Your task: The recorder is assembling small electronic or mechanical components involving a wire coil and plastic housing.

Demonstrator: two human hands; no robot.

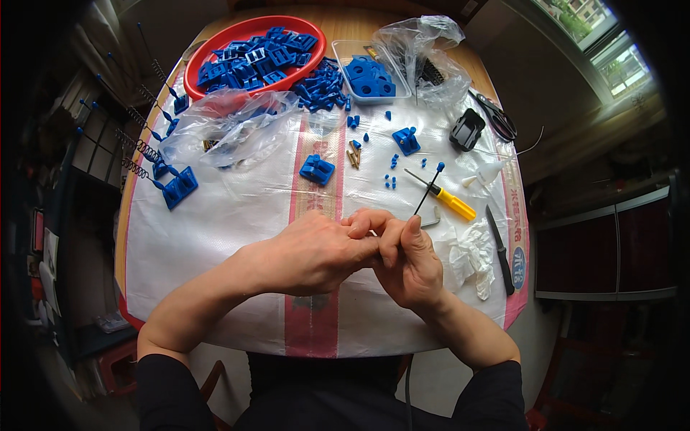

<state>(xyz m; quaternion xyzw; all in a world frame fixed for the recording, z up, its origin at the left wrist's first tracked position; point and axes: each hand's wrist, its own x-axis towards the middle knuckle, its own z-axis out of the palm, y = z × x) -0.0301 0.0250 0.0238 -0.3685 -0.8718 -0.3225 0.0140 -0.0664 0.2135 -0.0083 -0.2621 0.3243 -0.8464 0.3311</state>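
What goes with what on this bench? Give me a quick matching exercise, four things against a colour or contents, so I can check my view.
Things:
1. Red basin
2. Screwdriver
3. Knife
4. Thin black rod

Colour or contents:
A. Black handle
B. Blue tip
C. Heaped with blue pieces
D. Yellow handle

Right pairs: 1-C, 2-D, 3-A, 4-B.
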